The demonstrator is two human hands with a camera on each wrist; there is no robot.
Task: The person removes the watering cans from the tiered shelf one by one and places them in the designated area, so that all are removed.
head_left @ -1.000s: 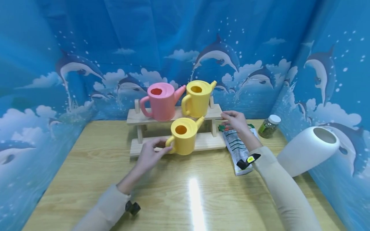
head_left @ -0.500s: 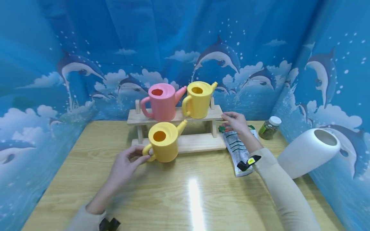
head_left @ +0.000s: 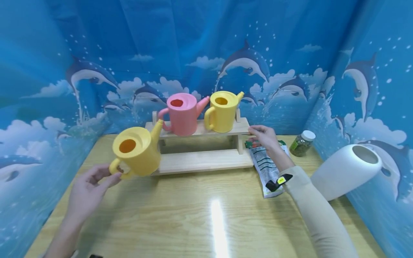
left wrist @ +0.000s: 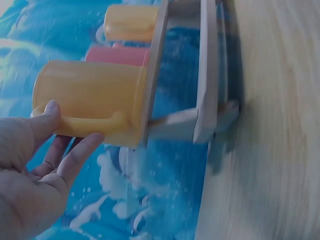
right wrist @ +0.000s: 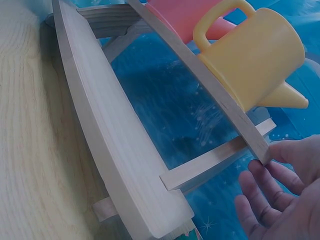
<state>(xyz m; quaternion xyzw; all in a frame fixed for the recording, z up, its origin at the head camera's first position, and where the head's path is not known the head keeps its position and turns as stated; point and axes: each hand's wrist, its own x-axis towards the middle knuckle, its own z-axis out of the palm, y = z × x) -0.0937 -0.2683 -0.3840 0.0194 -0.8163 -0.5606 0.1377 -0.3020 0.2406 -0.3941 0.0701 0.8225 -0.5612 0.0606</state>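
My left hand [head_left: 88, 191] pinches the handle of a yellow watering can [head_left: 137, 157], which hangs tilted in front of the left end of a two-tier wooden rack [head_left: 203, 161]. In the left wrist view, the thumb and fingertips meet at that can's handle [left wrist: 95, 125]. On the upper shelf stand a pink watering can [head_left: 184, 120] and a second yellow watering can [head_left: 223, 116], both with spouts to the right. At the shelf's right end, my right hand [head_left: 266, 138] grips the board's corner between thumb and index finger, the other fingers loosely bent [right wrist: 280, 190].
A printed packet [head_left: 266, 168] lies beneath my right forearm. Behind it to the right stands a white-lidded jar [head_left: 301, 144]. A white vase [head_left: 345, 173] is by the right edge of the wooden table [head_left: 180, 215]. Blue dolphin-print curtains [head_left: 155, 46] enclose the back and sides.
My left hand has carried the yellow watering can left, from before the middle of the lower shelf to past the rack's left end. My right hand has stayed at the shelf corner.
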